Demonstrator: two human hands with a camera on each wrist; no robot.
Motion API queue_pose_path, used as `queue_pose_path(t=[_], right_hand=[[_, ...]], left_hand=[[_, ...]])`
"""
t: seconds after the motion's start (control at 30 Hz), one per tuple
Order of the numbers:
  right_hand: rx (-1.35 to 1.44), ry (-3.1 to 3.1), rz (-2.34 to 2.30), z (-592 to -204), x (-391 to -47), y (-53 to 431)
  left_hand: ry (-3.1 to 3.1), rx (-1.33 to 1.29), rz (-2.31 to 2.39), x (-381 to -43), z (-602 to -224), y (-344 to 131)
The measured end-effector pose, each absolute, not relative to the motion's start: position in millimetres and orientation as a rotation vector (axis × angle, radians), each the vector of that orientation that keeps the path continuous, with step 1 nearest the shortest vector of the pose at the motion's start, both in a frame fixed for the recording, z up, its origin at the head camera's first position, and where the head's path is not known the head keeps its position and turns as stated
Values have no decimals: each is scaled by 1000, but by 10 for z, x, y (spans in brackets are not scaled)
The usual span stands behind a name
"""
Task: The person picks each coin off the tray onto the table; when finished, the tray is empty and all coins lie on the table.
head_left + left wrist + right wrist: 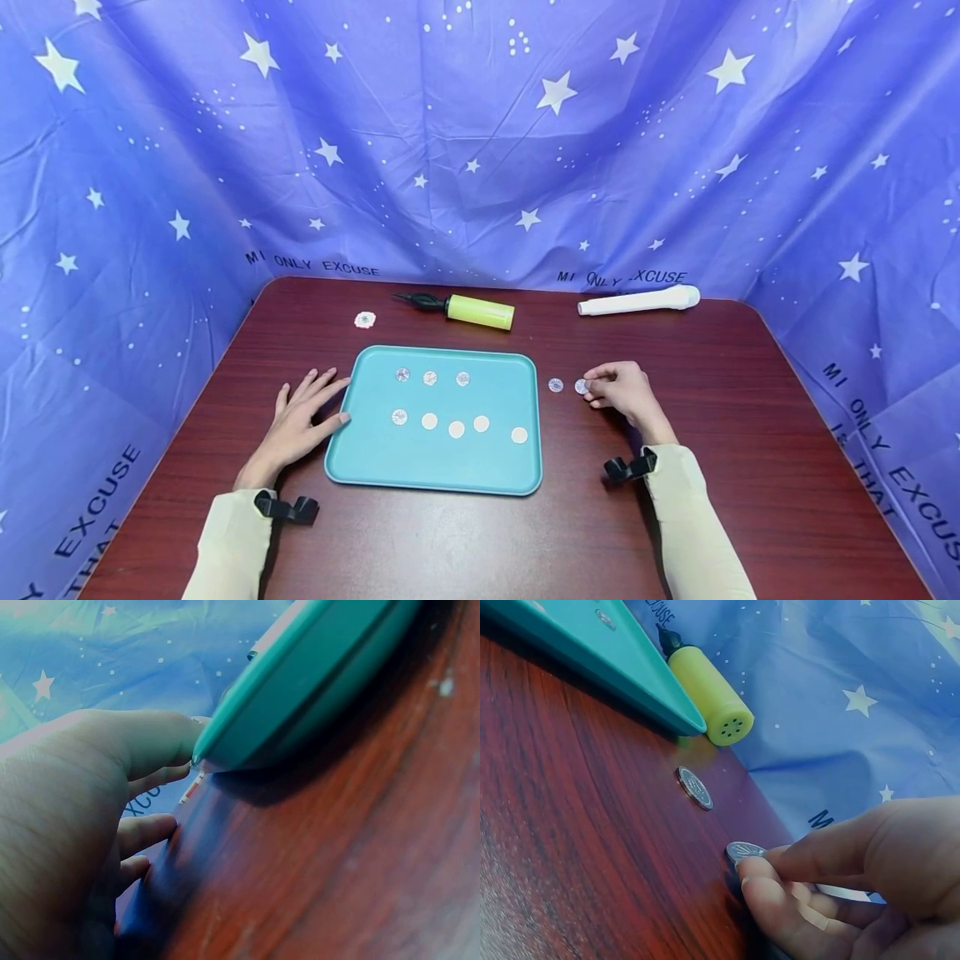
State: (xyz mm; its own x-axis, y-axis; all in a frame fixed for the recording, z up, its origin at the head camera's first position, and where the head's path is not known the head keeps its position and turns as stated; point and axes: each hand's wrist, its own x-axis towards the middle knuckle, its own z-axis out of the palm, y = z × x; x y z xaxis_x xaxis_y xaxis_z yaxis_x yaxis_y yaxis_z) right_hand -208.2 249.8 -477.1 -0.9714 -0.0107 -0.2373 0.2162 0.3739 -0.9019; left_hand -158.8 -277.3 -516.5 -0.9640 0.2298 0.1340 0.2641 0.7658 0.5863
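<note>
A teal tray (435, 471) lies on the table with several round coins on it in two rough rows, such as a silver one (399, 417) and a paler one (456, 430). My left hand (302, 421) is at the tray's left edge, fingers spread, thumb and a fingertip touching the rim. To the right of the tray, my right hand (622, 392) pinches a silver coin (744, 852) between thumb and fingertips, just over the table or touching it; I cannot tell which. Another silver coin (556, 385) lies between that hand and the tray.
Behind the tray lies a yellow-green hand pump (480, 312) with a black nozzle. A white microphone-shaped stick (637, 301) is at the back right. A small white scalloped piece (365, 320) sits at the back left. A blue star-patterned cloth (480, 208) hangs around the table.
</note>
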Motion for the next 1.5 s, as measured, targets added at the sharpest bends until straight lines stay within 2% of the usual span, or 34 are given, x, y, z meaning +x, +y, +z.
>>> queue_pose_path(t=[1.5], right_hand=[[232, 2453, -1590, -4654, -2128, 2474]], left_hand=[[-2906, -406, -962, -1579, -5152, -2764]])
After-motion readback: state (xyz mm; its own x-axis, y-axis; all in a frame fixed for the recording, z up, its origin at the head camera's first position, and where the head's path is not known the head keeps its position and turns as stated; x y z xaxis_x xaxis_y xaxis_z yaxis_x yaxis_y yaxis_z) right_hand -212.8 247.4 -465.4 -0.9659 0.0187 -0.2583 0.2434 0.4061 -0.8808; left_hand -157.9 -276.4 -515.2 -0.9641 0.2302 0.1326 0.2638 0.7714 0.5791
